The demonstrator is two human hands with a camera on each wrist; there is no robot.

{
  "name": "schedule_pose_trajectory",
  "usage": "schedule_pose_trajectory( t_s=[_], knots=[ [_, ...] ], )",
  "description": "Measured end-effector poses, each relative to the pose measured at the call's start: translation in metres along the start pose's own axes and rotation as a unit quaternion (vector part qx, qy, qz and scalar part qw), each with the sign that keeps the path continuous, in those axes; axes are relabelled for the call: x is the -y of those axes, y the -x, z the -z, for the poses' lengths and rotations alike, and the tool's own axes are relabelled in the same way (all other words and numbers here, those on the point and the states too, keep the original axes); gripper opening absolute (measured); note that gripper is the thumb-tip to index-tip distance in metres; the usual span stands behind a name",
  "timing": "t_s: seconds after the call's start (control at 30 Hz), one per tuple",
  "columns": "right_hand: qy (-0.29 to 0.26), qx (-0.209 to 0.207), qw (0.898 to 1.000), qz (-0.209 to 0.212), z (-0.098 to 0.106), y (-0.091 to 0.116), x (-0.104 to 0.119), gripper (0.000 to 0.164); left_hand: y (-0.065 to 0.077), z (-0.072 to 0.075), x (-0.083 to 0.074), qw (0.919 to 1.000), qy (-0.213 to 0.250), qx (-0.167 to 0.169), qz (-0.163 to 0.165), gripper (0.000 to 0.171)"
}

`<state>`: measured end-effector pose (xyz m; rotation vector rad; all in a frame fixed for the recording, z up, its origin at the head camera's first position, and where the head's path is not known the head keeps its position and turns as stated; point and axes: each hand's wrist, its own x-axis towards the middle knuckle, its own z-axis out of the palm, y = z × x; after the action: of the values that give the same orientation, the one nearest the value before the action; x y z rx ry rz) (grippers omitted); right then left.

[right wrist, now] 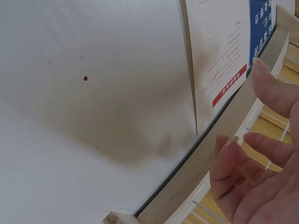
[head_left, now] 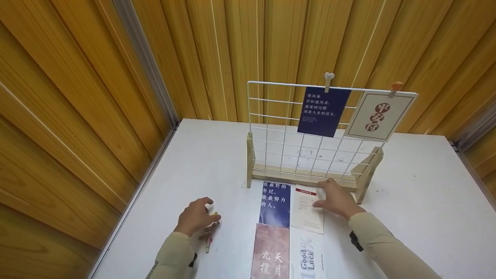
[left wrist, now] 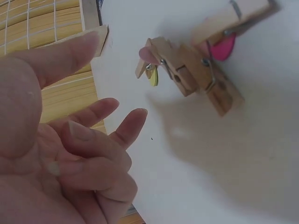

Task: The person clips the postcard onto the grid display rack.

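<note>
My left hand (head_left: pixel 195 217) hovers over the table's left side, fingers loosely bent and holding nothing. Right by it lies a small pile of wooden clothespins (left wrist: pixel 180 70) with yellow and pink ornaments. My right hand (head_left: pixel 339 199) is at the wooden base bar (head_left: pixel 286 177) of the white wire grid rack, over the edge of a cream card with a red strip (head_left: pixel 302 213). Thumb and fingers stand apart there, with no object between them in the right wrist view. Two cards hang from the rack's top wire: a dark blue card (head_left: pixel 323 112) and a cream card with red seals (head_left: pixel 379 116).
A white heart clothespin (head_left: pixel 328 79) and an orange-topped clothespin (head_left: pixel 396 88) clip the hanging cards. On the white table (head_left: pixel 209 155) lie a blue card (head_left: pixel 275 205), a reddish card (head_left: pixel 270 248) and a "Good Luck" card (head_left: pixel 308 255). Wood-patterned walls (head_left: pixel 97 77) enclose the table.
</note>
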<state>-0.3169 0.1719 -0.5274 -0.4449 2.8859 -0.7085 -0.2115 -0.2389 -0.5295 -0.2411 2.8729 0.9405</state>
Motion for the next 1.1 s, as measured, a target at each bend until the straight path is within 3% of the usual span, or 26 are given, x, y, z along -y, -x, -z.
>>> schedule_pose_trajectory(
  t_s=[0.3,0.47,0.77,1.1],
  knots=[
    [-0.003,0.017,1.000,-0.019,-0.002,-0.005,0.000,0.081,-0.002,-0.006,0.002,0.9997,0.019,-0.011,0.013,0.053],
    [0.002,0.013,1.000,-0.014,-0.008,-0.003,0.000,0.083,0.000,-0.010,0.004,0.9995,0.014,-0.025,0.013,0.044],
    [0.017,0.023,0.999,-0.034,-0.013,-0.001,-0.001,0.087,-0.004,-0.012,0.003,0.9985,0.016,-0.025,0.046,0.035],
    [-0.001,0.034,0.998,-0.047,-0.015,-0.003,-0.003,0.091,-0.004,-0.016,0.006,0.9985,0.032,-0.023,0.039,0.029]
  ],
)
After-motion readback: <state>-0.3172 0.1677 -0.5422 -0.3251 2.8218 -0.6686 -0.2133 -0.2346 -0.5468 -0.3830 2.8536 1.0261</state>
